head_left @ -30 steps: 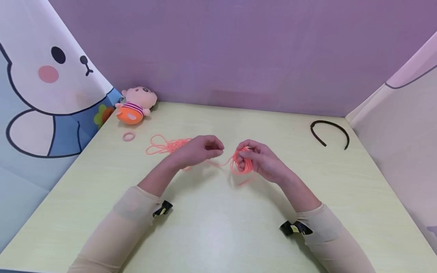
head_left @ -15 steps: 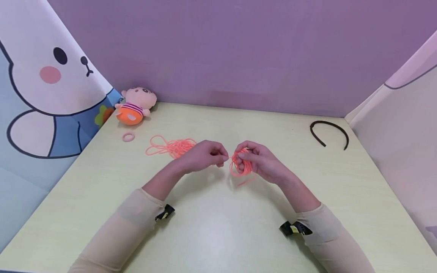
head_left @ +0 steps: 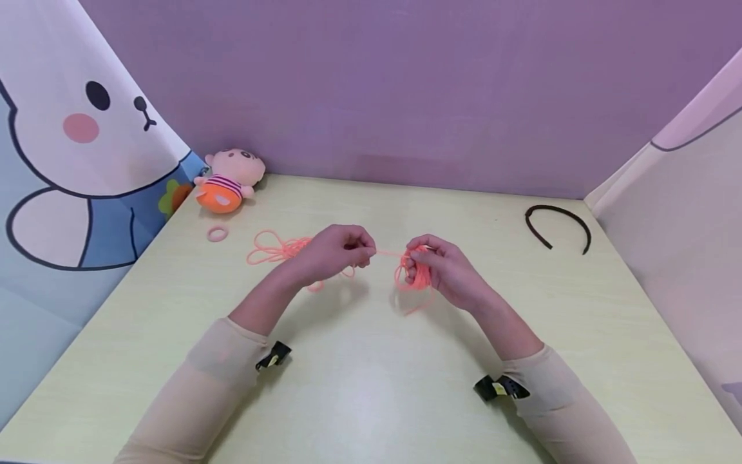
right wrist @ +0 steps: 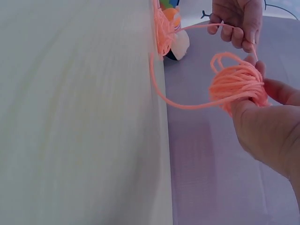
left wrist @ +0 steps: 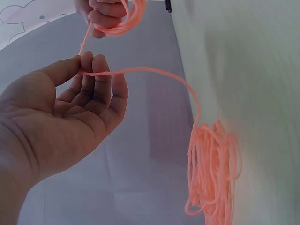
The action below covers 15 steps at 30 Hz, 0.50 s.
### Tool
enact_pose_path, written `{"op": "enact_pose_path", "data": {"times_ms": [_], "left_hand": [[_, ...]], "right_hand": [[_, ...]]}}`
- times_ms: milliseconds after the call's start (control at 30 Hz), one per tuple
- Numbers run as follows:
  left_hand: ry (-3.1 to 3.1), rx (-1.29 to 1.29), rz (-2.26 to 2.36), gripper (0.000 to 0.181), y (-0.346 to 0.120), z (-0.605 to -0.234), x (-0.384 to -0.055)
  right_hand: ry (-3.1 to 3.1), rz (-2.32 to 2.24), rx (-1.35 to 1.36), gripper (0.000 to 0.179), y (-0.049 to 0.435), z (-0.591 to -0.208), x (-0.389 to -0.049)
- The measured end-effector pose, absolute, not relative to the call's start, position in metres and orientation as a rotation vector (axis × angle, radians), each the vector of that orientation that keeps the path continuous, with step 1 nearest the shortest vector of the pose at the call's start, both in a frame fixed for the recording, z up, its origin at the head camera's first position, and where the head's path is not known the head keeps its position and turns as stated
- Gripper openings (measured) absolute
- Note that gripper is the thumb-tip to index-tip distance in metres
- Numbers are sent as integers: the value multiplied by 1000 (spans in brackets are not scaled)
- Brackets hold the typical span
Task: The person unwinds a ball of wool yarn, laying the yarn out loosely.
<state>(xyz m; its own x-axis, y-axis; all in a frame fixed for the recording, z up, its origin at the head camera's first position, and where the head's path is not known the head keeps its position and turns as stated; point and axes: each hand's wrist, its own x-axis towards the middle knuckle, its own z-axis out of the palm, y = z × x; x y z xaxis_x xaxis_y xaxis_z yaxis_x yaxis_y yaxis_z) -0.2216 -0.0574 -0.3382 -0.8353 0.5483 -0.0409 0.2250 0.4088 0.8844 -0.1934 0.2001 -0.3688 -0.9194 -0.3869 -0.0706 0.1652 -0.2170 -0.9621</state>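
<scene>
Cord (left wrist: 150,70) ran straight between both hands.
Left hand (head_left: 336,254): grip pinched down, thumb to fingertip, on the cord, other fingers loosely bent. Right hand (head_left: 446,267): grip curled around the coil (right wrist: 239,86), above the tabletop (head_left: 371,374). Pile (left wrist: 210,164) lay on the tabletop, partly behind the left hand in head view. Tail (right wrist: 187,107) trailed below the coil.
</scene>
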Motion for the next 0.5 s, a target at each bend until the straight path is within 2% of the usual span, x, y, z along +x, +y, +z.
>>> {"op": "enact_pose_path", "data": {"times_ms": [100,500], "left_hand": [[2347,660,1417,9,-60,-336,-222],[2358,580,1486,9,-75,-334,-232]], "right_hand": [[1715,-2226,-207,23,201,-369,-194],[1697,-2309,-168,15,201,-372,-196]]}}
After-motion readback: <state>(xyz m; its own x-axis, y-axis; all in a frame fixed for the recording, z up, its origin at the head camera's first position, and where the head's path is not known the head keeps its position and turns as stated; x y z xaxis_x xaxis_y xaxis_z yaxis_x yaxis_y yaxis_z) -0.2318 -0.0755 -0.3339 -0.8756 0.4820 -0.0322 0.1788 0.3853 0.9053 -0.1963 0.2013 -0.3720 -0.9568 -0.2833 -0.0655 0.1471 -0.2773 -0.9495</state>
